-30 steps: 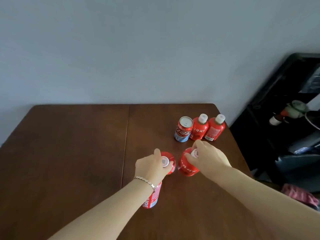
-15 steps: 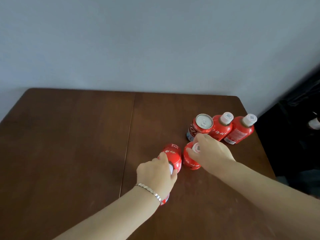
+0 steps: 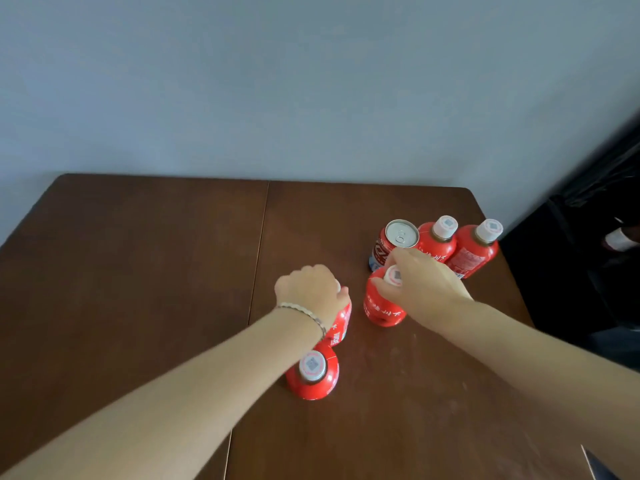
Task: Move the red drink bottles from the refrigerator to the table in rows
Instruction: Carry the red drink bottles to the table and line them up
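Note:
On the brown table [image 3: 138, 271] stand several red drinks. At the back right a red can [image 3: 393, 244] and two red bottles [image 3: 437, 241] [image 3: 476, 249] with white caps form a row. My right hand [image 3: 420, 284] grips the cap of a red bottle [image 3: 381, 306] just in front of the can. My left hand [image 3: 311, 292] is closed over the top of another red bottle [image 3: 341, 325], whose cap is hidden. A further red bottle [image 3: 313, 374] stands free under my left forearm.
The table's right edge runs close to the back row. Right of the table is a dark black unit [image 3: 595, 237] with a white object [image 3: 620, 239] inside. A grey wall [image 3: 311, 81] rises behind the table. A seam [image 3: 258, 254] splits the tabletop.
The view has shifted and tilted down. My left hand has moved from the near bottle onto the bottle behind it; the near bottle now stands free. My right hand still holds its bottle's cap.

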{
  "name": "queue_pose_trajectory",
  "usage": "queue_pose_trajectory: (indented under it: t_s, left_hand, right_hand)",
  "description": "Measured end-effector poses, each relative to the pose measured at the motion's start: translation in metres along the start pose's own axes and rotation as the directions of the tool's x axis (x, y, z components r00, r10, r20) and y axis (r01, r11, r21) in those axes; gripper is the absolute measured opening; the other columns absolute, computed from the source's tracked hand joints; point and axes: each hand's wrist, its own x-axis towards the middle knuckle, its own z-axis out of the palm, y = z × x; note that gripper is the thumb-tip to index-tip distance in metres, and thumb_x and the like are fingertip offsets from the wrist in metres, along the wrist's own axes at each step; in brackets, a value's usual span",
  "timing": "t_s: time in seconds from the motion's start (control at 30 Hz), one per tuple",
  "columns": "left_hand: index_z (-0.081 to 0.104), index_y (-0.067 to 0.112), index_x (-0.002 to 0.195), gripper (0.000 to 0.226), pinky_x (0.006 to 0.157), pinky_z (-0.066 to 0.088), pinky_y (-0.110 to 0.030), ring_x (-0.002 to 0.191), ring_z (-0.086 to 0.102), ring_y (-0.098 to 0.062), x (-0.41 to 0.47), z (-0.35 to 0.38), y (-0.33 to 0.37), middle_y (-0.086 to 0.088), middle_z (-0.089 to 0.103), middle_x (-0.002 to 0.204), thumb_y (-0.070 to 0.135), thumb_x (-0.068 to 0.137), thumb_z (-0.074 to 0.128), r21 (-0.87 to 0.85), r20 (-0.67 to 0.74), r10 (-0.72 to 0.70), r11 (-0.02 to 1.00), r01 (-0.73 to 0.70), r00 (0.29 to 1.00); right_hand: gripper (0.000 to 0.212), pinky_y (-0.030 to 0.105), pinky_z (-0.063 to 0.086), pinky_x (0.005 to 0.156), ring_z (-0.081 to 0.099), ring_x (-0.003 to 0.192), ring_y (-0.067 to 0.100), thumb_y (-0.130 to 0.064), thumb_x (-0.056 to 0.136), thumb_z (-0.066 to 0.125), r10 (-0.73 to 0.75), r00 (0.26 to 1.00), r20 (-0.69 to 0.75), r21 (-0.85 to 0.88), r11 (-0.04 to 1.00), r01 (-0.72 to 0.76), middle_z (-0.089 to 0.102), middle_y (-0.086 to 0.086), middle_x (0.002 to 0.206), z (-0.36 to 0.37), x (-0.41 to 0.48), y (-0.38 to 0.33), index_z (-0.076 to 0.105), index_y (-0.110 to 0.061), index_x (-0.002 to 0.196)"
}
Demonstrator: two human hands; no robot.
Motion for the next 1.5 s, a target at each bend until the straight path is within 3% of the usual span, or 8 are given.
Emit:
queue_pose_trajectory:
  t_s: [0.37, 0.57, 0.73, 0.97, 1.2, 1.3, 1.4, 1.5]
  left_hand:
    - [0.046, 0.007, 0.116, 0.043, 0.084, 0.045, -0.036, 0.108, 0.054, -0.030, 0.074, -0.023, -0.026, -0.013, 0.053, 0.118, 0.043, 0.093, 0.047, -0.186, -0.022, 0.044, 0.981, -0.048, 0.999]
    - [0.038, 0.022, 0.127, 0.055, 0.086, 0.044, -0.030, 0.110, 0.050, -0.029, 0.072, -0.003, -0.037, -0.008, 0.039, 0.122, 0.034, 0.082, 0.065, -0.482, -0.029, -0.004, 0.876, -0.011, 1.000]
    - [0.047, 0.019, 0.117, 0.047, 0.086, 0.048, -0.030, 0.103, 0.060, -0.024, 0.077, 0.001, -0.036, -0.008, 0.061, 0.111, 0.020, 0.076, 0.071, -0.681, -0.059, -0.002, 0.731, -0.039, 0.998]
    - [0.047, 0.018, 0.122, 0.055, 0.094, 0.049, -0.037, 0.109, 0.058, -0.024, 0.082, -0.002, -0.042, -0.005, 0.061, 0.117, 0.015, 0.074, 0.074, -0.673, -0.056, 0.075, 0.734, -0.094, 0.996]
    - [0.039, 0.022, 0.132, 0.066, 0.092, 0.042, -0.027, 0.116, 0.055, -0.023, 0.083, -0.004, -0.044, -0.004, 0.057, 0.126, 0.022, 0.077, 0.074, -0.626, -0.017, 0.096, 0.775, -0.086, 0.995]
    - [0.017, 0.021, 0.146, 0.085, 0.095, 0.038, -0.027, 0.121, 0.051, -0.025, 0.073, -0.003, -0.042, -0.008, 0.048, 0.137, 0.022, 0.080, 0.071, -0.670, 0.028, 0.067, 0.742, -0.031, 0.997]
    - [0.017, 0.017, 0.146, 0.080, 0.099, 0.038, -0.033, 0.122, 0.049, -0.029, 0.053, 0.003, -0.045, -0.014, 0.032, 0.143, 0.013, 0.082, 0.066, -0.677, -0.006, -0.060, 0.735, 0.040, 0.998]
    - [0.037, 0.014, 0.135, 0.054, 0.093, 0.044, -0.031, 0.106, 0.057, -0.024, 0.029, 0.010, -0.058, -0.012, 0.043, 0.130, 0.012, 0.086, 0.059, -0.663, -0.067, -0.110, 0.748, 0.038, 0.992]
  right_hand:
    - [0.042, 0.032, 0.035, 0.072, 0.055, 0.111, 0.028, -0.045, 0.096, 0.043, -0.098, 0.993, 0.064, -0.207, 0.972, 0.109, 0.052, 0.008, 0.121, 0.002, 0.086, -0.025, 0.048, -0.013, 0.123]
    - [0.053, 0.037, 0.034, 0.098, 0.047, 0.117, 0.025, -0.052, 0.086, 0.055, -0.137, 0.986, 0.095, -0.245, 0.957, 0.156, 0.049, 0.004, 0.123, 0.007, 0.099, -0.020, 0.045, -0.020, 0.128]
    - [0.056, 0.028, 0.029, 0.078, 0.053, 0.107, 0.025, -0.046, 0.083, 0.064, -0.137, 0.978, 0.156, -0.167, 0.972, 0.163, 0.055, 0.003, 0.116, 0.001, 0.097, -0.014, 0.041, -0.024, 0.129]
    - [0.059, 0.029, 0.033, 0.073, 0.053, 0.109, 0.029, -0.046, 0.081, 0.067, -0.078, 0.985, 0.151, -0.124, 0.987, 0.097, 0.057, 0.004, 0.118, 0.008, 0.101, -0.011, 0.041, -0.025, 0.130]
    - [0.077, 0.037, 0.018, 0.116, 0.015, 0.145, 0.028, -0.023, 0.090, 0.062, -0.145, 0.987, -0.065, -0.131, 0.982, 0.136, 0.018, 0.010, 0.156, 0.026, 0.070, -0.017, 0.015, -0.021, 0.150]
    - [0.070, 0.048, 0.036, 0.107, 0.038, 0.126, 0.037, 0.005, 0.074, 0.057, -0.341, 0.919, -0.199, 0.034, 0.934, 0.355, 0.040, 0.015, 0.138, 0.036, 0.039, -0.021, 0.041, -0.014, 0.140]
    - [0.072, 0.040, 0.038, 0.104, 0.039, 0.120, 0.026, -0.002, 0.072, 0.062, -0.579, 0.796, 0.175, 0.115, 0.815, 0.568, 0.040, 0.003, 0.136, 0.040, 0.005, -0.032, 0.042, -0.024, 0.137]
    - [0.072, 0.036, 0.041, 0.097, 0.038, 0.120, 0.019, -0.026, 0.071, 0.078, -0.504, 0.728, 0.464, 0.090, 0.845, 0.527, 0.036, -0.002, 0.135, 0.051, -0.019, -0.047, 0.041, -0.033, 0.132]
